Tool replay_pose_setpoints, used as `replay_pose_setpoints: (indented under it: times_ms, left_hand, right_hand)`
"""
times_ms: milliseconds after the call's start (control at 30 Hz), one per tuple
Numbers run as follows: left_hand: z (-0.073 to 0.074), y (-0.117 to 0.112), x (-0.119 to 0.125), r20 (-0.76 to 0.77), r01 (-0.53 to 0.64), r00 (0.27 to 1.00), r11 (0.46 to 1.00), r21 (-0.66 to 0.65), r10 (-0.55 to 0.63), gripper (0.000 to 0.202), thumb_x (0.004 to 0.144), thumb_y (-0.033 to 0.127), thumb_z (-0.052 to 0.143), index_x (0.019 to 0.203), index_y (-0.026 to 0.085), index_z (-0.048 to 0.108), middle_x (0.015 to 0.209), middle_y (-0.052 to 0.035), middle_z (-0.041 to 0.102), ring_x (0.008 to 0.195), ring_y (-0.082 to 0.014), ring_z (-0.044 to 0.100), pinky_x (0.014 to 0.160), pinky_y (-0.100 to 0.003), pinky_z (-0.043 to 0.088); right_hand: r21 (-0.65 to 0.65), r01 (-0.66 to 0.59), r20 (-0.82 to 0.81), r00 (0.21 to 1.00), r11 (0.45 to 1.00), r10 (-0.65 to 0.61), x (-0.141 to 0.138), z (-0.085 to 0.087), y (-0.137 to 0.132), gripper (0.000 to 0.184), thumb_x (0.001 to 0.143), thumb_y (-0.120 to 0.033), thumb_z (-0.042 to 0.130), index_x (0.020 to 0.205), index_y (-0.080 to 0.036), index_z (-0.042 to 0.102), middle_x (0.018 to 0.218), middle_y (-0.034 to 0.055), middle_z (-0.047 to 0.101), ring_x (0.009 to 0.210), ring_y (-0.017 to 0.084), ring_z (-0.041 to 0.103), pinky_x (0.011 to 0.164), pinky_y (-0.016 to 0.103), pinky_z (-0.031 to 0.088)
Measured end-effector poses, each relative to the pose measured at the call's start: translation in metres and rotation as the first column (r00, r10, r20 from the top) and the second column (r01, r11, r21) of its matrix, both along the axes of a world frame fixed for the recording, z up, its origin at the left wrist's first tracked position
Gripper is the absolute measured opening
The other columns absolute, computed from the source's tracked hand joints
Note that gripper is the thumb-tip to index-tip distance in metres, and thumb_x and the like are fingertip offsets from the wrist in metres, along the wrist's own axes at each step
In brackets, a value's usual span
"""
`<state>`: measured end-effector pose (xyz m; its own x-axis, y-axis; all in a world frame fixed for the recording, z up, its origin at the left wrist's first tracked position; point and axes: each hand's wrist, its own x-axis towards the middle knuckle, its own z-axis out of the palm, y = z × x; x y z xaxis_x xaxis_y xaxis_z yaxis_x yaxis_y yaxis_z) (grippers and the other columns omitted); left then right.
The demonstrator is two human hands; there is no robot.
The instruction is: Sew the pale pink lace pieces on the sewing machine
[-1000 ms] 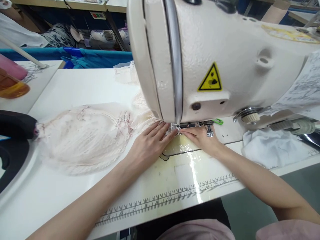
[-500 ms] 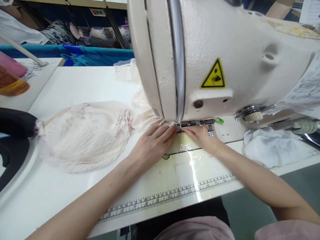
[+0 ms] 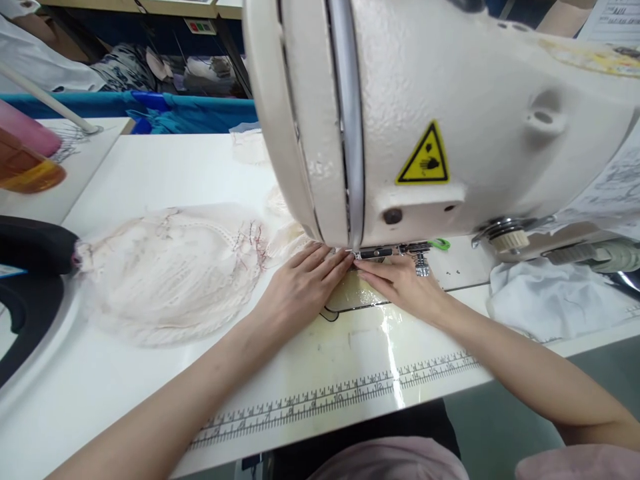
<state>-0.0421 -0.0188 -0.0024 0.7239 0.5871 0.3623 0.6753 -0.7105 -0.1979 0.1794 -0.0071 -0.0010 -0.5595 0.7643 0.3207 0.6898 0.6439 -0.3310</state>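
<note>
On the white bench (image 3: 170, 163), I see the left hand (image 3: 300, 280) lying flat on sheer pale-peach lace (image 3: 290, 241) beneath the rounded cream sewing machine (image 3: 480, 113); whether the right hand (image 3: 413, 283) pinches any, I can't tell.

Glossy cream paint with a faintly pebbled texture coats the sewing machine head (image 3: 480, 100). The edge guide (image 3: 423, 265) is shiny metal, and the bed plate (image 3: 363, 288) reflects light brightly. The lace-trimmed fabric (image 3: 170, 267) looks sheer and finely puckered; the white cloth (image 3: 560, 300) is matt and creased. The tabletop (image 3: 170, 167) is smooth, the amber container (image 3: 33, 175) translucent and glossy.
</note>
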Motion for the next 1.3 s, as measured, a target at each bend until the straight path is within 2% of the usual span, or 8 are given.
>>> replay_pose_setpoints:
  times_ms: [200,400,633,767,933,1067,1200,1300]
  left_hand:
    - [0.0,-0.001,0.001,0.031,-0.021,0.999,0.999,-0.049,0.022,0.035,0.094,0.011,0.044,0.127,0.011,0.058,0.123,-0.0104,0.066,0.117,-0.0247,0.06,0.105,-0.041,0.047]
    - [-0.001,-0.001,0.002,0.062,-0.049,0.997,0.993,-0.103,0.056,0.038,0.092,0.01,0.045,0.128,0.012,0.057,0.126,-0.011,0.064,0.12,-0.0257,0.058,0.106,-0.043,0.046]
    - [-0.002,0.0,0.003,0.027,-0.071,0.997,0.996,-0.051,0.072,0.035,0.092,0.012,0.046,0.125,0.007,0.058,0.129,-0.0138,0.061,0.12,-0.0285,0.058,0.104,-0.044,0.047]
    - [-0.001,0.0,0.004,0.051,-0.08,0.995,0.995,-0.065,0.084,0.036,0.092,0.012,0.046,0.126,0.009,0.057,0.127,-0.0134,0.063,0.12,-0.0277,0.057,0.102,-0.044,0.048]
    - [0.0,0.001,0.004,0.029,-0.086,0.996,0.994,-0.067,0.088,0.037,0.092,0.014,0.044,0.126,0.011,0.057,0.125,-0.0129,0.064,0.119,-0.0276,0.057,0.099,-0.043,0.049]
    - [0.003,-0.003,0.005,0.045,-0.106,0.993,0.993,-0.048,0.108,0.035,0.092,0.015,0.046,0.125,0.011,0.058,0.123,-0.0144,0.064,0.118,-0.0285,0.057,0.098,-0.044,0.048]
    - [0.01,-0.008,0.007,0.075,-0.222,0.972,0.974,-0.037,0.224,0.032,0.094,0.022,0.046,0.122,0.013,0.058,0.123,-0.0142,0.063,0.118,-0.0292,0.054,0.098,-0.045,0.046]
    - [0.018,0.006,0.007,0.114,-0.325,0.932,0.932,-0.163,0.345,0.03,0.097,0.029,0.042,0.118,0.015,0.059,0.121,-0.0131,0.062,0.115,-0.0293,0.056,0.09,-0.044,0.05]
  right_hand:
    - [-0.024,0.003,0.023,1.0,1.0,-0.003,-0.001,0.003,-0.001,0.032,0.097,-0.039,0.044,0.115,-0.028,0.068,0.093,0.0044,0.07,0.094,0.02,0.064,0.092,0.042,0.046]
    - [0.037,0.014,0.062,0.998,0.999,-0.016,-0.003,0.002,-0.002,0.034,0.098,-0.038,0.042,0.119,-0.027,0.066,0.096,0.0059,0.071,0.1,0.023,0.062,0.088,0.041,0.046]
    - [0.139,0.04,0.146,0.987,0.99,-0.06,-0.005,-0.002,-0.003,0.036,0.098,-0.038,0.039,0.121,-0.025,0.064,0.091,0.0062,0.072,0.082,0.024,0.065,0.09,0.049,0.045]
    - [0.087,0.059,0.074,0.995,0.994,-0.066,-0.003,-0.003,-0.002,0.033,0.098,-0.037,0.041,0.115,-0.027,0.067,0.097,0.0039,0.073,0.086,0.023,0.066,0.09,0.048,0.046]
    - [-0.043,0.127,-0.127,0.983,0.991,-0.132,0.0,-0.005,0.005,0.025,0.095,-0.035,0.047,0.1,-0.025,0.07,0.098,0.0027,0.072,0.092,0.021,0.066,0.082,0.039,0.051]
    - [-0.05,0.157,-0.221,0.961,0.986,-0.165,0.0,-0.006,0.007,0.024,0.094,-0.034,0.047,0.091,-0.024,0.068,0.085,0.0037,0.071,0.083,0.02,0.065,0.076,0.036,0.052]
    - [-0.032,0.155,-0.296,0.942,0.987,-0.157,0.001,-0.008,0.008,0.023,0.092,-0.036,0.05,0.083,-0.021,0.066,0.075,0.004,0.069,0.076,0.021,0.065,0.082,0.041,0.05]
    - [0.039,0.138,-0.264,0.957,0.99,-0.123,0.002,-0.012,0.009,0.019,0.088,-0.034,0.055,0.08,-0.02,0.066,0.072,0.0043,0.07,0.075,0.023,0.067,0.079,0.04,0.05]
